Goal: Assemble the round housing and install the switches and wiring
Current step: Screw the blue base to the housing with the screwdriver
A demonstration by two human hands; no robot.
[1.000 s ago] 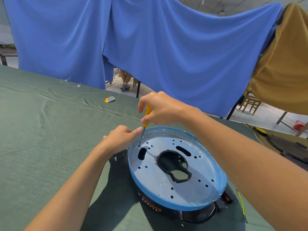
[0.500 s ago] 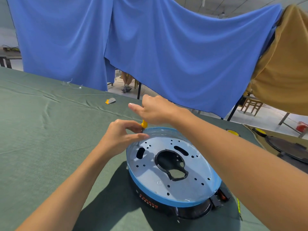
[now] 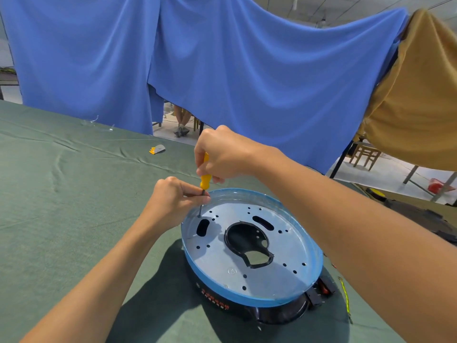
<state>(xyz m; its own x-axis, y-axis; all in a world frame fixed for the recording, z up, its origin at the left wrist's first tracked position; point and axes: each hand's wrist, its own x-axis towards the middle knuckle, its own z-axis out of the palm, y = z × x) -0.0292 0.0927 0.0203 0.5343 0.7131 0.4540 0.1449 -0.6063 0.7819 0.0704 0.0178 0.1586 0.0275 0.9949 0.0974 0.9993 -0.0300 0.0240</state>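
Right grip [image 3: 222,154]: curled round the handle of a yellow screwdriver [image 3: 204,180]; holds it upright, tip in a far-left hole of the housing [image 3: 284,256]
Left grip [image 3: 173,201]: pinches the shaft [image 3: 201,209], probably to steady the tip
Housing: near middle of the desk [image 3: 61,219]; round grey plate, blue rim, black base

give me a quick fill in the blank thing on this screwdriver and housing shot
The right hand grips the screwdriver by its ____ handle.
The left hand pinches the screwdriver's thin metal ____ just below the handle.
The metal plate of the round housing has a ____ rim.
The table is covered with a ____ cloth.
Missing words: yellow, shaft, blue, green.
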